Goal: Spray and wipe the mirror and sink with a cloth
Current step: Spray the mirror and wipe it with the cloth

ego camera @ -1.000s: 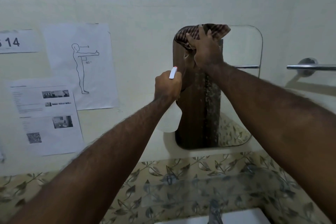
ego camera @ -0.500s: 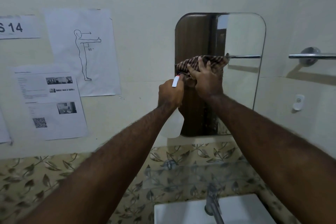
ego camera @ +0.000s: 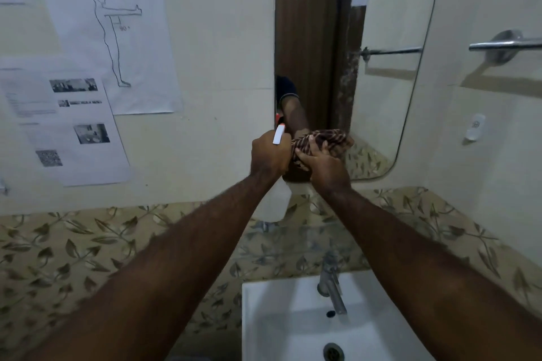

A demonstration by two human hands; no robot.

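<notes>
A rounded wall mirror (ego camera: pixel 387 67) hangs above a white sink (ego camera: pixel 272 316). My right hand (ego camera: pixel 324 165) presses a brown striped cloth (ego camera: pixel 321 139) against the mirror's lower left part. My left hand (ego camera: pixel 268 155) is closed around a white spray bottle (ego camera: pixel 274 204), just left of the cloth. The bottle's white nozzle tip sticks up above my fist, and its body hangs below the hand, partly hidden by my forearm.
A metal tap (ego camera: pixel 331 284) stands at the sink's back edge. Leaf-patterned tiles (ego camera: pixel 88 249) run along the wall. Paper sheets (ego camera: pixel 67 123) are stuck to the wall at left. A chrome towel bar (ego camera: pixel 504 44) is at right.
My right hand has dragged the cloth down the mirror from its top edge to near the bottom. The left hand with the bottle stayed beside it. The view tilted down, showing the sink.
</notes>
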